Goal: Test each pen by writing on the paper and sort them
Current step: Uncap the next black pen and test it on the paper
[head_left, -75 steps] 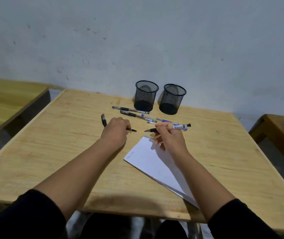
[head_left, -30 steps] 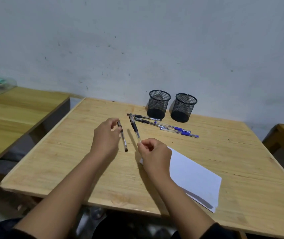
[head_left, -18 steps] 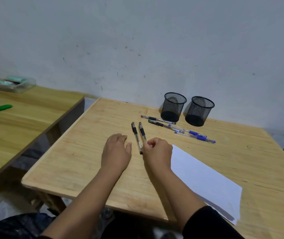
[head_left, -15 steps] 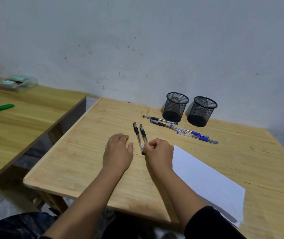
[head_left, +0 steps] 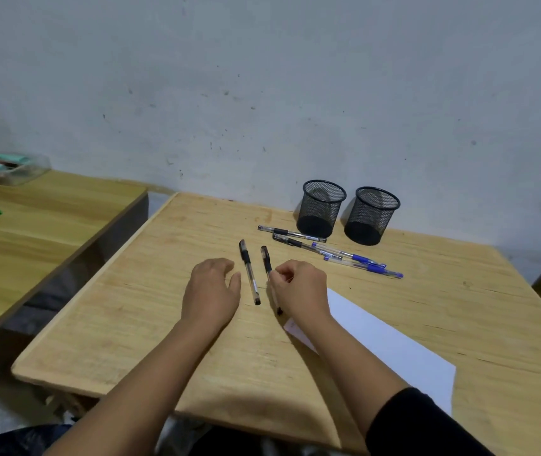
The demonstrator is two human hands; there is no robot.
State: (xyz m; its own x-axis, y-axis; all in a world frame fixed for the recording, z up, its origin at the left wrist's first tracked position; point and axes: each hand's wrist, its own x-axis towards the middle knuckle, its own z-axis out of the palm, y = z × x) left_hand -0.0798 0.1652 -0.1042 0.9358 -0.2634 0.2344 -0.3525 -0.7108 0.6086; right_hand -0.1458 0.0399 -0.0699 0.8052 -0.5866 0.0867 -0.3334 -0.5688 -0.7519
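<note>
Beside paper (head_left: 390, 343), my right hand (head_left: 298, 287) pinches black pen (head_left: 267, 264) flat on table (head_left: 131, 324), probably sorting; left hand (head_left: 211, 292) relaxed, empty, near second black pen (head_left: 249, 273). Mesh cups (head_left: 321, 209) unfilled.

**Open room and obstacles on the worktop**

Bare wood runs along the left side of the worktop (head_left: 104, 311), from the near edge to the wall. Two black pens (head_left: 249, 271) lie side by side in the middle, between the left hand (head_left: 211, 291) and right hand (head_left: 298, 287). Farther back, four loose pens (head_left: 325, 250) lie fanned in front of two mesh cups (head_left: 321, 209) standing close together by the wall. A paper (head_left: 387, 347) covers the near right. The far right corner is bare.
</note>
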